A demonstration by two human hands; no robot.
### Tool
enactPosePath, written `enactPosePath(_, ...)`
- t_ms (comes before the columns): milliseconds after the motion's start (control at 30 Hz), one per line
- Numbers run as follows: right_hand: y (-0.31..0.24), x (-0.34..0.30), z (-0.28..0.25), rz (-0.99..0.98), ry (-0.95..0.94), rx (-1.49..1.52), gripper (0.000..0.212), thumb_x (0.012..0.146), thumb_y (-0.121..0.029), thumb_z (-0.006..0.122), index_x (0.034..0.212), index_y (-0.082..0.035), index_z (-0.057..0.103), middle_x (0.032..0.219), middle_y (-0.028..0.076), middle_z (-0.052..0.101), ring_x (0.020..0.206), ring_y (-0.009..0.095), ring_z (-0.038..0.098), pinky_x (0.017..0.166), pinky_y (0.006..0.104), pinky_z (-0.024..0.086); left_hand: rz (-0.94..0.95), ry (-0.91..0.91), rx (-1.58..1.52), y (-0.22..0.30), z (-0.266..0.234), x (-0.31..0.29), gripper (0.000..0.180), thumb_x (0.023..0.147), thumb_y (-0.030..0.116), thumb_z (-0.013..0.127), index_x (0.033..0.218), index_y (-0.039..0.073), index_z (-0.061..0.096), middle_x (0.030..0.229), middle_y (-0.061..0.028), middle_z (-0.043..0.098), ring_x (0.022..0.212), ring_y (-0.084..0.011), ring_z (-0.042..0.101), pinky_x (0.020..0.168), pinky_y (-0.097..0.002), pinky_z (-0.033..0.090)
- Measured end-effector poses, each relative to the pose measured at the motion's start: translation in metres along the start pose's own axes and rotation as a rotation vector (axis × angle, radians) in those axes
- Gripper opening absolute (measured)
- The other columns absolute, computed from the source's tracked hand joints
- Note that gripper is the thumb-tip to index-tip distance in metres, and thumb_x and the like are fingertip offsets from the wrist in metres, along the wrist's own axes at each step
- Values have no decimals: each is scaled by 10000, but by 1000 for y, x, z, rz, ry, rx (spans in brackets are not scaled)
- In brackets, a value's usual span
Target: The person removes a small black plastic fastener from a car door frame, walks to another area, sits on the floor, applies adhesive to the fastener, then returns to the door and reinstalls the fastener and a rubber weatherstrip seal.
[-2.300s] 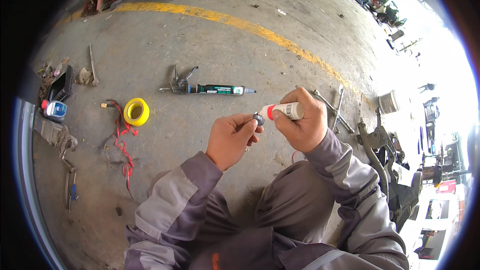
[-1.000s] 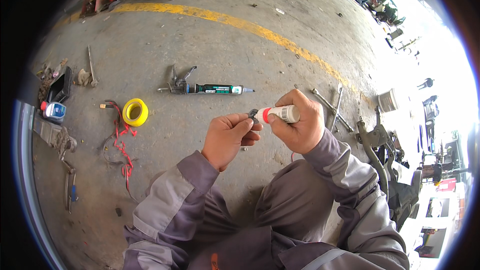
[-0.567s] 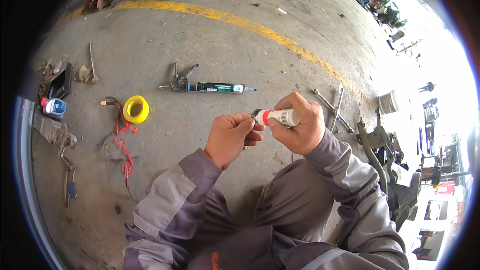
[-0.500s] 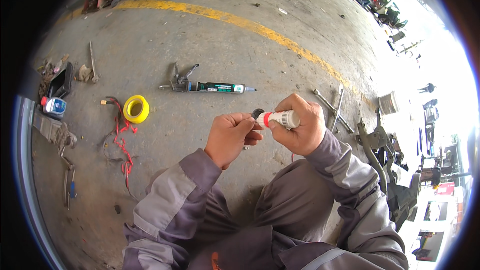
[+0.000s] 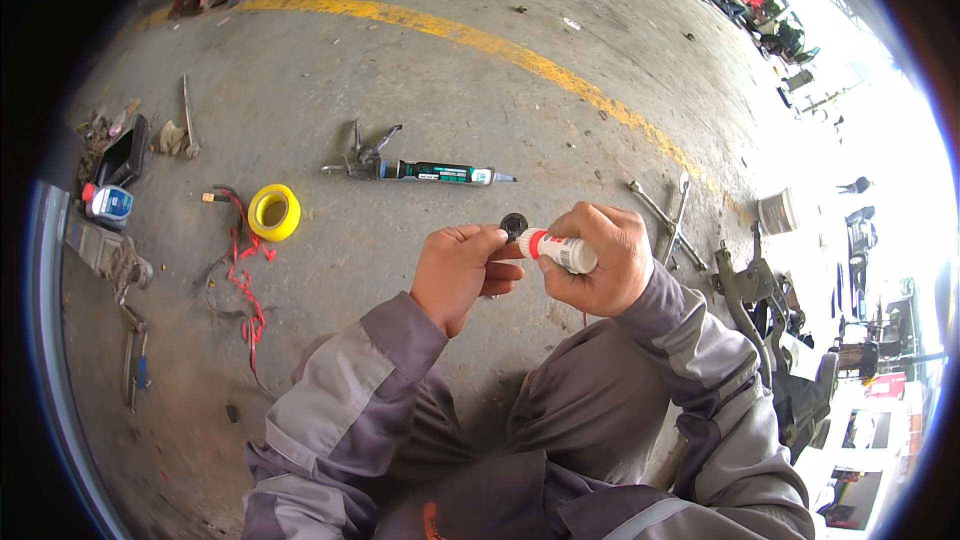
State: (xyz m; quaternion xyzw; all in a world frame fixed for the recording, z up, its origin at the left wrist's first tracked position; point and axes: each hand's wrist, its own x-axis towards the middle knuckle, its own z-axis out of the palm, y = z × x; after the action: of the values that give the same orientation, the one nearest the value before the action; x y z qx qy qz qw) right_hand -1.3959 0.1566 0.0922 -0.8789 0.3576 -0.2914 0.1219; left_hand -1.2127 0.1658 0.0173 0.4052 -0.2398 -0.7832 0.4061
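Between the fingertips of my left hand (image 5: 462, 270) is a small round black part (image 5: 514, 225), pinched at its lower edge. My right hand (image 5: 606, 258) is wrapped round a white bottle with a red band (image 5: 565, 251). The bottle lies nearly level, its banded end pointing left against or close beside the black part; I cannot tell whether they touch. Beyond my hands a caulking gun (image 5: 430, 172) with a dark cartridge rests on the concrete floor, nozzle to the right. A roll of yellow tape (image 5: 273, 213) is on the floor to the left.
Red and black straps (image 5: 240, 270) lie beside the tape. Further left are a small bottle with a red cap (image 5: 107, 204) and a black tray (image 5: 122, 152). To the right are a cross wrench (image 5: 672, 223), a bucket (image 5: 776, 210) and dark metal parts (image 5: 755, 290). A yellow line (image 5: 450, 32) crosses the floor.
The black part now shows more of its round face. The bottle has tilted and turned slightly, with its base a little lower. Both hands keep their holds.
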Motion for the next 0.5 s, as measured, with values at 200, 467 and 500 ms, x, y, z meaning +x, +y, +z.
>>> enactPosePath(200, 2, 2, 1, -159, -20, -80, 252, 644, -92, 746, 809, -48, 560, 628, 88, 529, 508, 268, 543, 445, 357, 434, 45, -10, 50, -3, -4, 4, 221, 927, 182, 547, 934, -10, 655, 812, -69, 678, 597, -98, 564, 537, -250, 468)
enactPosePath(467, 2, 2, 1, -227, -47, -75, 246, 632, -82, 744, 794, -50, 563, 635, 83, 506, 509, 261, 533, 445, 358, 435, 97, 0, 66, -5, -4, 5, 218, 921, 169, 556, 908, -27, 649, 773, -73, 667, 550, -83, 521, 490, -244, 429)
enactPosePath(500, 2, 2, 1, -222, -26, -81, 247, 632, -82, 743, 799, -50, 565, 636, 83, 507, 509, 262, 533, 445, 358, 436, 106, -4, 62, -5, -4, 5, 218, 920, 169, 556, 910, -28, 649, 774, -75, 668, 549, -84, 521, 490, -244, 430)
